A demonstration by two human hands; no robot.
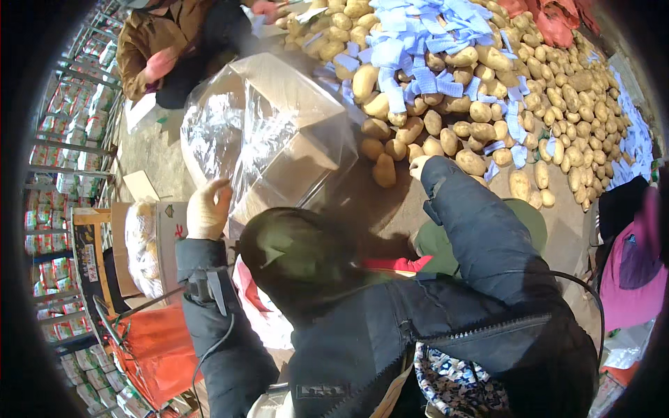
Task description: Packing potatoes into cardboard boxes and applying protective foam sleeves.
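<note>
My left hand, in a pale knit glove, is at the near left side of a cardboard box lined with clear plastic film. Its thumb and fingertips come together at the film's edge; whether they pinch it I cannot tell. My right hand, gloved too, reaches to the near edge of a large heap of potatoes. The sleeve hides part of it, and its grip is unclear. A potato lies just left of it. Blue paper strips are strewn over the heap.
A co-worker in a brown jacket is at the upper left. A packed box and an orange-red bag stand at the left, beside metal racks of wrapped packages. Another person in pink is at the right edge. Red sacks lie behind the heap.
</note>
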